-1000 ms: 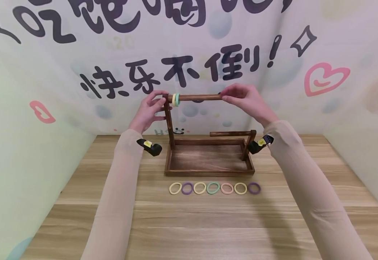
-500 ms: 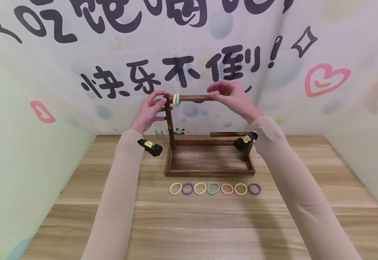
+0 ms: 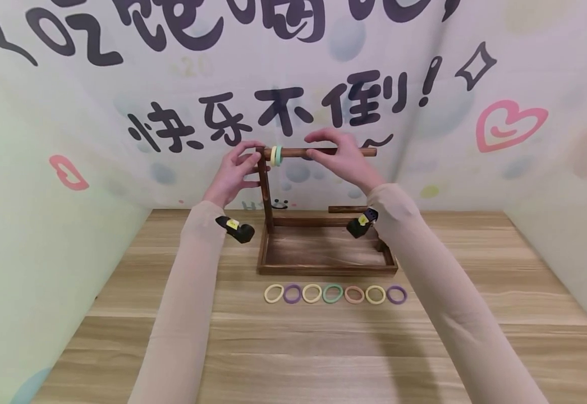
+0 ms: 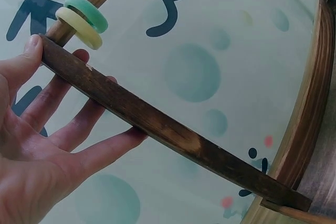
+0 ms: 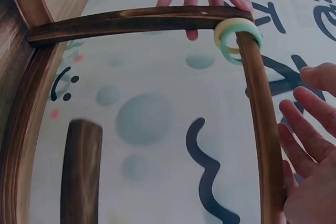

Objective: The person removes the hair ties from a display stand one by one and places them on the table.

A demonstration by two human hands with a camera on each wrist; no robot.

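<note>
My left hand (image 3: pixel 233 171) holds the top of the tall post (image 3: pixel 265 193) of a dark wooden stand. In the left wrist view the thumb presses the post's end and the fingers lie across its other side. On the upper bar (image 3: pixel 293 152), close to that post, hang a yellow hair tie (image 4: pixel 80 28) and a green hair tie (image 4: pixel 93 13), side by side. My right hand (image 3: pixel 344 160) is at the middle of this bar, with its fingers loosely extended beside it and no tie in them. Whether a fingertip touches the bar, I cannot tell.
The stand's tray base (image 3: pixel 326 270) rests on the wood-grain table (image 3: pixel 293 348). A lower bar (image 5: pixel 81 171) juts out below the upper one, partly hidden by the right arm. Several coloured hair ties, including a pink one (image 3: pixel 354 288), lie in a row before the tray.
My right hand has slid left along the upper bar from its free end to about the middle, uncovering that end. The left hand and both hung ties have stayed in place.
</note>
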